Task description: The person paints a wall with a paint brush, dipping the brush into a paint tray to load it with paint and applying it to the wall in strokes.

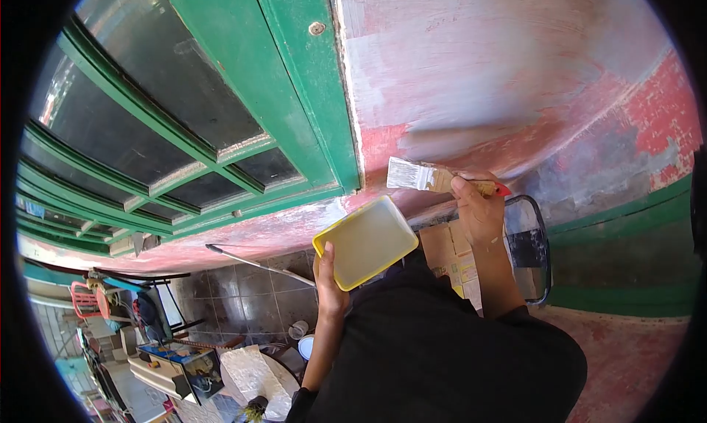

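My right hand [477,205] is closed around the wooden handle of a paintbrush [423,176], whose bristles are coated white and point left toward the wall. In my left hand [331,283] is a shallow yellow-rimmed tray [366,242], gripped at its left edge with the thumb on the rim. Pale liquid fills the inside of the tray. The brush is just above the tray's upper right corner in the view. Behind the brush, the wall [471,69] carries streaky whitish paint over pink and red.
A green-framed window [294,99] takes up the upper left. Below lie a tiled floor [243,294], a thin pole [258,264] and flattened cardboard [445,250]. A dark-framed chair [543,239] stands by my right arm. Clutter and a red chair [85,299] are at lower left.
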The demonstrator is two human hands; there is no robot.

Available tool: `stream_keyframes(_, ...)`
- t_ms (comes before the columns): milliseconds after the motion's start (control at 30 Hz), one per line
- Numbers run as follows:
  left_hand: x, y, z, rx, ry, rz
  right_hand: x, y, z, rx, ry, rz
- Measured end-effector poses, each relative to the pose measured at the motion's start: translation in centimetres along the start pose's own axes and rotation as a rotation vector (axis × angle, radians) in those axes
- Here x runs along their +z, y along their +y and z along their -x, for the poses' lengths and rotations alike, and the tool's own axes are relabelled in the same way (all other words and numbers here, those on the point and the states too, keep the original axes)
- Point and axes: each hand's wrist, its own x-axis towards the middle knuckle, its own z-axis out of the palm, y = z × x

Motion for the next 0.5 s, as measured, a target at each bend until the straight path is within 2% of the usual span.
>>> stream_keyframes(33, 0.1, -0.1, 0.1, 0.015, -0.006, -0.019, 0.0, 0.1, -0.4, -0.094, -0.009, 0.092)
stream_keyframes(67, 0.1, -0.2, 0.2, 0.025, 0.004, -0.018, 0.3, -0.1, -0.8, -0.088, -0.021, 0.086)
stream_keyframes(133, -0.2, -0.4, 0.4, 0.025, 0.011, -0.021, 1.4, -0.9, -1.2, -0.370, -0.131, 0.515)
stream_keyframes(233, 0.0, -0.6, 0.9, 0.054, 0.058, -0.003, 1.2, -0.2, -1.7, -0.382, -0.164, 0.632)
stream_keyframes(367, -0.4, -1.0, 1.4, 0.069, 0.095, -0.020, 1.0, 1.5, -1.4, -0.389, -0.195, 0.563)
stream_keyframes(500, -0.5, -1.5, 1.6, 0.074, 0.124, 0.001, 0.7, 3.0, -0.6, -0.376, -0.132, 0.582)
